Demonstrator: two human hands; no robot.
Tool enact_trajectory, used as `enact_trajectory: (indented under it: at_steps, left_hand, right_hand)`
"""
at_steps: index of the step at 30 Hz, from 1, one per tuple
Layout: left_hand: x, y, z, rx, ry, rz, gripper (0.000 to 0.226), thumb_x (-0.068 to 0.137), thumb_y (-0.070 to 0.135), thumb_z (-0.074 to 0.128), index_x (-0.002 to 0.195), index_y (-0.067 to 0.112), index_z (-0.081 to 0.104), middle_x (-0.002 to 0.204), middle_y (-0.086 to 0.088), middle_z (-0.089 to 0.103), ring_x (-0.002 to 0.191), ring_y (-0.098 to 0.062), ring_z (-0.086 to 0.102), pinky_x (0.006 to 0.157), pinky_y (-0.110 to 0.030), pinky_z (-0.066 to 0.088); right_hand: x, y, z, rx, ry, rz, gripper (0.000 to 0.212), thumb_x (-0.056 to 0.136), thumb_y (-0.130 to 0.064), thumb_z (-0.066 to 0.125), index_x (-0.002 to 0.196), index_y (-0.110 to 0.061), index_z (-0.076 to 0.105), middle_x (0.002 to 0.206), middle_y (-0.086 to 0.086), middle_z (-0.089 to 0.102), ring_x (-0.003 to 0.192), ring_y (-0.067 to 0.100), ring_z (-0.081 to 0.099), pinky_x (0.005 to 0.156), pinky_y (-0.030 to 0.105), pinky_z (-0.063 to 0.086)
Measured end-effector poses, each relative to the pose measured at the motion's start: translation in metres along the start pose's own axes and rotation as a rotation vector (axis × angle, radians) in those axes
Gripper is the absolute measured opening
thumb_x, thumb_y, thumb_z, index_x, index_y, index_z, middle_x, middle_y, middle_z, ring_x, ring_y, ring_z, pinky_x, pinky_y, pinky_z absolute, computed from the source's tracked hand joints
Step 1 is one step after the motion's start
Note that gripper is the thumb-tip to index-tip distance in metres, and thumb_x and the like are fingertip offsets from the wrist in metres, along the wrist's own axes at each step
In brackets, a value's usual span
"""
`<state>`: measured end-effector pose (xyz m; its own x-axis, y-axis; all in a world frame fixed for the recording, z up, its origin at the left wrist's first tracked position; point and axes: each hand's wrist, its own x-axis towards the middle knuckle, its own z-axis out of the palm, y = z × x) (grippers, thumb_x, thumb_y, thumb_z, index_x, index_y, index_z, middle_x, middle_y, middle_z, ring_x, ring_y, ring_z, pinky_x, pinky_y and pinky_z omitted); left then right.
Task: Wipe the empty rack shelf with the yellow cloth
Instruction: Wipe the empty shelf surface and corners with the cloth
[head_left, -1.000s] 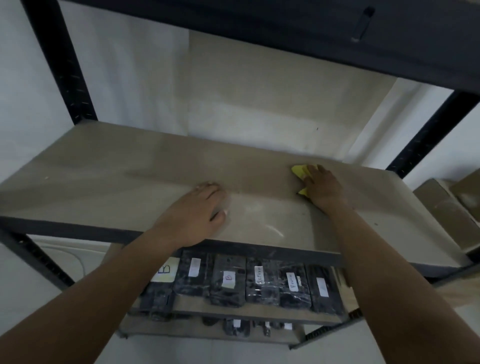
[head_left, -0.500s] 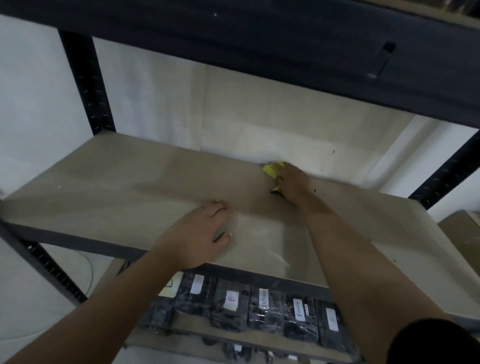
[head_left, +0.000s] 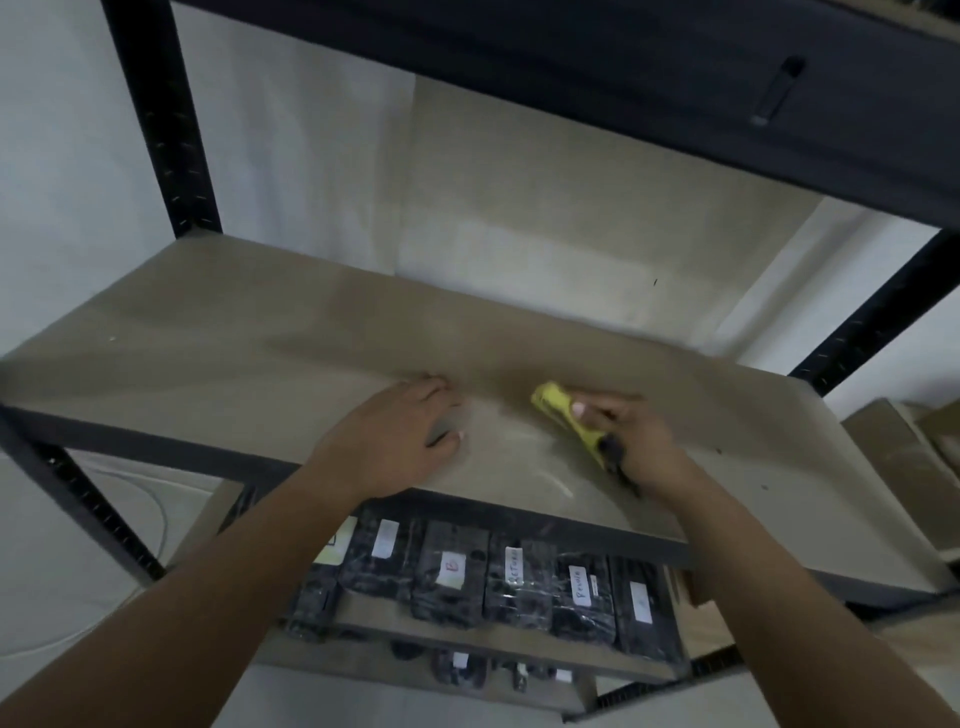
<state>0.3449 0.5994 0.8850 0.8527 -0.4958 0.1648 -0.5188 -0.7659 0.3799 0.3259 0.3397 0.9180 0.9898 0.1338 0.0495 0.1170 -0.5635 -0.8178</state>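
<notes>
Rack shelf (head_left: 218, 332) noted bare of goods, surface dull tan, with faint pale smears near the front edge at centre; left hand (head_left: 400, 436) laid flat and spread, palm down, close to the front edge at mid-shelf, holding nothing; judged a brace, taking body weight while the other arm reaches. Right hand (head_left: 631, 441) closed around the yellow cloth (head_left: 558, 410), fingers curled over it and pressing it to the shelf; cloth bunched into a roll rather than spread, probably for firmer pressure on a narrow strip. Cloth located just right of centre, between front and rear edges, nearer the front; its free end projecting from the hand toward the left hand, near it but not touching; remainder hidden under the palm. A dark item against the heel of the right hand; identity not determinable. Lower shelf (head_left: 467, 631) carrying a row of black wrapped packs (head_left: 452, 566) with white labels, clear of the work. Wiping judged in progress; left and far right portions of the shelf showing no wipe marks.
</notes>
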Motion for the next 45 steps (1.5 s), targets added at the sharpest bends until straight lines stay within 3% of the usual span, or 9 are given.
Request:
enact_trajectory:
  at_steps: [7,11,18,22,25,27,32,39,45]
  left_hand:
    - [0.001,-0.004,0.000,-0.007,-0.018,-0.009,0.050,0.095,0.043,0.041,0.141,0.023,0.035,0.153,0.003,0.028,0.139,-0.014,0.025,0.110,-0.025,0.019]
    - [0.001,-0.003,0.000,0.005,-0.045,0.011,0.051,0.096,0.042,0.040,0.143,0.024,0.032,0.154,0.002,0.025,0.141,-0.015,0.020,0.112,-0.025,0.014]
    - [-0.002,-0.004,0.001,0.081,-0.062,0.065,0.053,0.099,0.041,0.030,0.146,0.019,0.026,0.157,-0.002,0.019,0.144,-0.015,0.011,0.115,-0.026,0.006]
    - [-0.028,-0.003,0.003,0.174,0.001,0.083,0.067,0.091,0.047,0.005,0.145,0.018,0.032,0.153,-0.004,0.029,0.143,-0.019,0.021,0.115,-0.031,0.014]
    - [-0.050,-0.013,0.009,0.282,0.143,0.124,0.062,0.096,0.042,0.012,0.132,0.011,0.052,0.135,-0.009,0.055,0.129,-0.024,0.048,0.106,-0.036,0.035]
    - [-0.059,-0.020,0.014,0.308,0.239,0.166,0.054,0.098,0.037,0.022,0.124,0.007,0.059,0.125,-0.011,0.062,0.119,-0.025,0.057,0.098,-0.039,0.045]
    - [-0.056,-0.033,0.025,0.392,0.475,0.309,0.042,0.095,0.037,0.040,0.112,0.009,0.066,0.114,-0.008,0.069,0.106,-0.023,0.065,0.087,-0.034,0.051]
    - [-0.049,-0.039,0.031,0.458,0.597,0.380,0.042,0.090,0.043,0.050,0.105,0.009,0.069,0.108,-0.007,0.071,0.100,-0.022,0.067,0.081,-0.032,0.053]
    - [-0.059,-0.048,0.027,0.462,0.528,0.414,0.043,0.093,0.039,0.043,0.117,0.009,0.063,0.117,-0.008,0.067,0.108,-0.025,0.064,0.086,-0.035,0.052]
  right_hand:
    - [0.057,0.016,0.014,-0.685,0.028,0.100,0.043,0.097,-0.036,0.040,0.140,-0.031,0.036,0.154,-0.006,0.025,0.143,0.016,0.020,0.114,0.025,0.012]
    - [0.013,0.003,0.034,-0.621,-0.005,-0.093,0.037,0.094,-0.027,0.051,0.130,-0.032,0.050,0.147,-0.004,0.040,0.140,0.017,0.029,0.112,0.028,0.022]
    - [-0.058,-0.022,0.048,-0.103,0.094,-0.002,0.025,0.085,-0.015,0.064,0.107,-0.025,0.070,0.125,-0.009,0.060,0.111,-0.001,0.053,0.092,0.007,0.037]
    - [-0.052,-0.021,0.020,0.113,0.340,0.155,0.024,0.088,-0.019,0.061,0.111,-0.022,0.068,0.089,0.004,0.072,0.049,0.005,0.054,0.044,0.015,0.040]
    - [-0.039,0.008,-0.014,-0.503,0.385,0.280,0.035,0.092,-0.032,0.054,0.126,-0.028,0.056,0.127,0.005,0.061,0.096,0.019,0.064,0.077,0.027,0.050]
    - [-0.034,0.031,-0.020,-0.823,0.225,0.391,0.045,0.095,-0.041,0.041,0.139,-0.034,0.037,0.151,0.000,0.033,0.134,0.026,0.036,0.105,0.039,0.036]
    - [-0.031,0.026,0.028,-0.922,0.404,0.326,0.045,0.091,-0.030,0.030,0.132,-0.021,0.046,0.143,0.010,0.043,0.125,0.035,0.044,0.096,0.045,0.043]
    - [-0.053,-0.032,0.117,-0.669,0.541,-0.087,0.029,0.084,-0.015,0.051,0.106,-0.022,0.069,0.116,0.001,0.068,0.105,0.021,0.062,0.089,0.034,0.049]
    - [-0.028,-0.031,0.030,-0.197,0.347,0.162,0.030,0.094,-0.030,0.050,0.122,-0.029,0.059,0.123,0.000,0.062,0.109,0.020,0.059,0.083,0.028,0.044]
